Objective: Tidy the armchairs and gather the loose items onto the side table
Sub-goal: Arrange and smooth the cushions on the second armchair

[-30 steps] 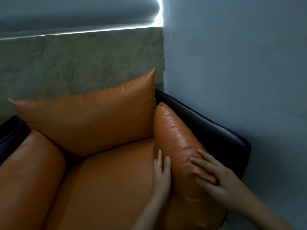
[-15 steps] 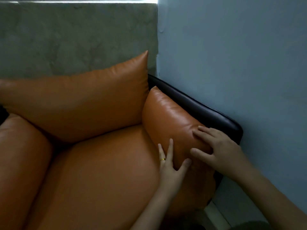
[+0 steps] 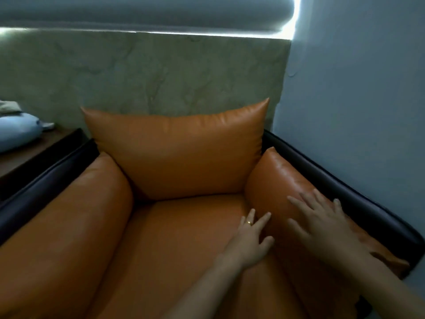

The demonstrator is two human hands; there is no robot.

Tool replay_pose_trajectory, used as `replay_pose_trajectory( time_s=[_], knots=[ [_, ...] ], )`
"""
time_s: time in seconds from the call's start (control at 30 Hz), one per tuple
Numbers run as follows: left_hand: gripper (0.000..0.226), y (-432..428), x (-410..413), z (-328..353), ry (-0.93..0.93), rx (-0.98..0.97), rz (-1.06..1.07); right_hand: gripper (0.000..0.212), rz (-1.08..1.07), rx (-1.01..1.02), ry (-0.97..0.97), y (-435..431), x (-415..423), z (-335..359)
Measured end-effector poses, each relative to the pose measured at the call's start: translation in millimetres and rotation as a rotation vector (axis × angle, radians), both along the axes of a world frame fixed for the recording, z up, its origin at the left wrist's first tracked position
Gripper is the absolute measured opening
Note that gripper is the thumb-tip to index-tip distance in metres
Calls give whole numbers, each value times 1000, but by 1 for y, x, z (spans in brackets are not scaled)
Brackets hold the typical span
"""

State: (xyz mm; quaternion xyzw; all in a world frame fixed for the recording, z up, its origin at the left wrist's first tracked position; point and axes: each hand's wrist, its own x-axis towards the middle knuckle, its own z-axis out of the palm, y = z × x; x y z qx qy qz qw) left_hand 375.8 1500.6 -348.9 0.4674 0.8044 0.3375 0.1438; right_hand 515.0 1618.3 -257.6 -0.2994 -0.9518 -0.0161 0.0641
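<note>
The fingers (image 3: 296, 200) of the right hand (image 3: 322, 224) are lying straight and spread, pressing flat on top of the orange leather side cushion (image 3: 276, 176) at the armchair's right. The left hand (image 3: 249, 240), wearing a gold ring (image 3: 249, 222), is resting with its fingers straight and slightly fanned along the crease where that cushion is meeting the orange leather seat cushion (image 3: 184, 238). Neither hand is gripping anything.

Beyond them, a plump orange back cushion (image 3: 177, 153) is standing upright, and a matching left side cushion (image 3: 80, 215) is lining the far side of the seat. A black leather frame (image 3: 345, 180) is wrapping around the outside of the cushions. Behind the chair a greenish marbled wall panel (image 3: 149, 72) is rising to a grey roller blind (image 3: 138, 10) with daylight leaking along its edge. A pale blue-grey wall (image 3: 356, 100) is running close along the frame's right.

A dark wooden counter (image 3: 34, 148) is sitting just beside the frame's left arm. It is carrying a pale blue soft pillow-like item (image 3: 16, 132) and a beige cloth (image 3: 9, 105) behind it, both well apart from the fingers, across the whole seat.
</note>
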Motion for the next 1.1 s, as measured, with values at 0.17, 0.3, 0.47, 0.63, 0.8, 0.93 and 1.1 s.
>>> replay_pose_trajectory(
  time_s=[0.17, 0.3, 0.47, 0.63, 0.8, 0.93, 1.1],
  knots=[
    [66, -52, -120, 52, 184, -52, 250, 63, 263, -116, 100, -13, -132, 26],
    [63, -77, -231, 91, 387, -55, 366, 62, 378, -164, 181, 9, -253, 38],
    [56, -58, -350, 127, 622, -36, 559, 60, 438, -23, 256, 31, -388, 64],
    [60, -12, -423, 133, 695, -181, 632, 69, 528, 125, 72, 36, -463, 67],
    [66, -37, -477, 148, 735, -257, 589, 68, 417, 167, 134, 104, -473, 70],
    [69, -102, -512, 168, 660, -442, 727, 66, 237, 193, 73, 152, -472, 82],
    [71, -165, -538, 166, 724, -438, 843, 65, -37, 119, 45, 229, -424, 106]
  ],
)
